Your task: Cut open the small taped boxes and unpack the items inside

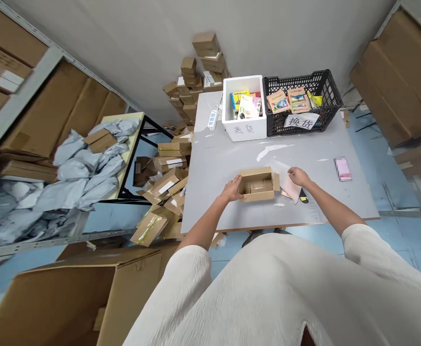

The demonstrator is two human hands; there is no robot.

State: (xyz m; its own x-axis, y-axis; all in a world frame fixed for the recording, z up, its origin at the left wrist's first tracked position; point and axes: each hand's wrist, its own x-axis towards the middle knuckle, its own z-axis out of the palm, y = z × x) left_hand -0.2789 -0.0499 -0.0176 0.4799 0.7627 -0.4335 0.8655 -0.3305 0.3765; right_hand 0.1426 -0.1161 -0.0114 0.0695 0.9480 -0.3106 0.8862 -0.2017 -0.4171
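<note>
Because the cardboard carton (258,196), nearer you than the foam box (245,132), seemed light and stiff, your left hand (233,188) soundly gripped its end wall; your right hand (298,176) pinched a flimsy sheet (292,189).

The small open carton (258,197) is plain kraft brown against the pale grey tabletop (224,163), and just right of it I can see a pale pink sheet (292,190) and a black-and-yellow object (304,196). Behind the carton stand a white box (244,132) with dark handwriting, holding yellow, blue and white booklets (249,105), and a black latticed crate (278,126) with orange-brown packs (298,100) and a black-lettered white sign (301,121). Left of the carton, past a brown heap of boxes (169,185), grey parcels (84,163) cover a cream-yellow top (134,137), while nearer me than the carton comes a plain white shirt (264,288).
</note>
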